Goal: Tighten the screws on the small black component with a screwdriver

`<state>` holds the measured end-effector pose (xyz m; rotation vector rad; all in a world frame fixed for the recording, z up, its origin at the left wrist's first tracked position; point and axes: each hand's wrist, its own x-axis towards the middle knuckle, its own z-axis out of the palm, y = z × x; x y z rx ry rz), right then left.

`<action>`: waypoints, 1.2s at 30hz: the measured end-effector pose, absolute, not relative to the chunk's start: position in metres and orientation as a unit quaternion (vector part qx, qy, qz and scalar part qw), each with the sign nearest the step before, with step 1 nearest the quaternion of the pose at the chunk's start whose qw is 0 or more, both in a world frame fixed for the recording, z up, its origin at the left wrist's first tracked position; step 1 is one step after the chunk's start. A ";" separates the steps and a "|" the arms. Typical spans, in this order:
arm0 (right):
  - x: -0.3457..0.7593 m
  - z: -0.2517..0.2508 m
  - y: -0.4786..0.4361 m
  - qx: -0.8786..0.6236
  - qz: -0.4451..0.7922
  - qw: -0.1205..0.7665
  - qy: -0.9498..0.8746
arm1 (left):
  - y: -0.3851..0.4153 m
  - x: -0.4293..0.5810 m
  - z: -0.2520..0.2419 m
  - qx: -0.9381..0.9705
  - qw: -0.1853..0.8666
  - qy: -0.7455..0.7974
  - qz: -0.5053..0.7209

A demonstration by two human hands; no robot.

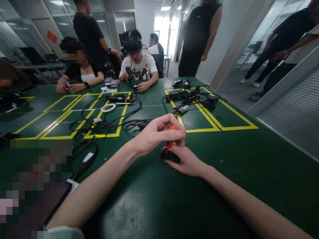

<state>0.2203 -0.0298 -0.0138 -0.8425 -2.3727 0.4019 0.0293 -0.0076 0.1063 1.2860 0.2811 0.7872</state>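
My left hand (156, 132) is closed round the orange handle of a screwdriver (169, 144), which stands nearly upright. Its lower end points down at a small black part (173, 156) on the green table (139, 172). Below and to the right, my right hand (190, 161) grips that part between thumb and fingers and steadies it against the tabletop. The part's exact kind cannot be made out, since my fingers cover much of it. Whether the screwdriver's tip sits in a screw is too small to tell.
Black cables (99, 124) and a white tape roll (108, 108) lie ahead on the left. More cables and a grey tool (183, 110) are at the right, among yellow tape outlines. Two people sit across the table, one holding a dark power tool (130, 74); others stand behind.
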 end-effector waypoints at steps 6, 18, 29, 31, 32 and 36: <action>0.220 -0.015 -0.029 -0.318 0.144 0.292 -0.890 | -0.010 0.028 0.110 0.585 0.720 0.142 0.346; 0.220 -0.014 -0.029 -0.306 0.139 0.306 -0.891 | -0.009 0.029 0.109 0.581 0.732 0.112 0.337; 0.220 -0.014 -0.029 -0.318 0.136 0.294 -0.891 | -0.007 0.029 0.112 0.572 0.741 0.115 0.333; 0.220 -0.014 -0.030 -0.319 0.140 0.293 -0.891 | -0.008 0.030 0.111 0.574 0.738 0.118 0.336; 0.221 -0.014 -0.030 -0.320 0.141 0.292 -0.890 | -0.008 0.030 0.110 0.575 0.734 0.118 0.341; 0.223 -0.015 -0.029 -0.324 0.149 0.290 -0.888 | -0.011 0.030 0.110 0.578 0.726 0.118 0.354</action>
